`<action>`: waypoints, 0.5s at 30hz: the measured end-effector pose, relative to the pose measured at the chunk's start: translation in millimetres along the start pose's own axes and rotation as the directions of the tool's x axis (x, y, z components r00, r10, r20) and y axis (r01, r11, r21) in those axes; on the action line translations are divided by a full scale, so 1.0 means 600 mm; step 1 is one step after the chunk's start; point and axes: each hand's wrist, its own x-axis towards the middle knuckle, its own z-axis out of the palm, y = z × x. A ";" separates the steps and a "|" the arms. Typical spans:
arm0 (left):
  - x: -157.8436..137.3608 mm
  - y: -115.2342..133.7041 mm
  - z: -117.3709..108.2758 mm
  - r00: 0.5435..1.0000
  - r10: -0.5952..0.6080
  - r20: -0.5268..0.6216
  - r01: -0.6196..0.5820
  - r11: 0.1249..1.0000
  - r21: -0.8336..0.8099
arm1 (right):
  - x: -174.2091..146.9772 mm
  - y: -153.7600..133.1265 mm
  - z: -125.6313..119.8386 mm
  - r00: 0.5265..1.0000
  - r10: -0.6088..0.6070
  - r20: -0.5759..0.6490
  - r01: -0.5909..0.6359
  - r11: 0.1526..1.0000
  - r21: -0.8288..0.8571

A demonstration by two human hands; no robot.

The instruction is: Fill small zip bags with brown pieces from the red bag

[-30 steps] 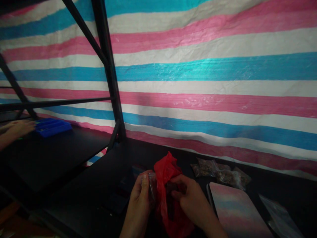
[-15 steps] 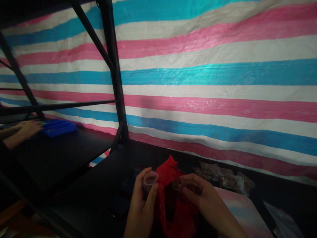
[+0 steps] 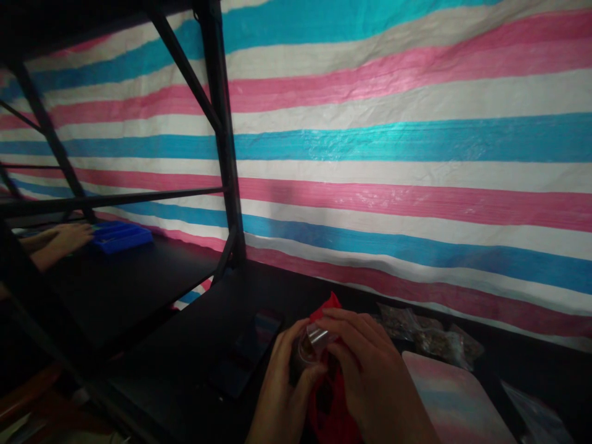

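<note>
My left hand (image 3: pixel 282 385) is curled around a clear round plastic container (image 3: pixel 303 353), its open mouth facing up and to the right. In my right hand (image 3: pixel 377 364) is a small clear plastic cup (image 3: pixel 317 335), tipped over so that its rim meets the mouth of the container. The contents of both are too dim to make out. A red plastic bag (image 3: pixel 326 410) lies beneath and between my hands, partly hidden by them.
A dark phone (image 3: pixel 247 354) lies left of my hands on the black table (image 3: pixel 185 370). To the right are several clear bags of small brown pieces (image 3: pixel 435 342), a pale shiny panel (image 3: pixel 457 394) and a clear plastic bag (image 3: pixel 531 407). Another person's hands (image 3: pixel 65 240) are by a blue tray (image 3: pixel 120 237).
My hands were apart, each holding its clear vessel upright over the red bag. The right hand has moved left and tipped its cup against the left one. The view has shifted slightly.
</note>
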 end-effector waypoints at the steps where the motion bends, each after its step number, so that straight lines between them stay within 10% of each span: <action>1: 0.000 -0.001 0.000 1.000 -0.008 -0.003 0.008 1.000 -0.005 | 0.000 0.001 0.001 1.000 -0.018 -0.005 0.018 1.000 -0.004; 9: 0.007 0.016 -0.003 0.985 -0.091 -0.147 0.093 0.996 0.012 | -0.003 0.024 -0.023 0.958 0.276 -0.080 -0.266 0.957 0.118; 15: 0.000 0.058 -0.050 0.947 -0.196 -0.253 0.261 0.930 0.257 | -0.028 0.035 -0.017 0.875 0.397 0.278 -0.400 0.915 -0.048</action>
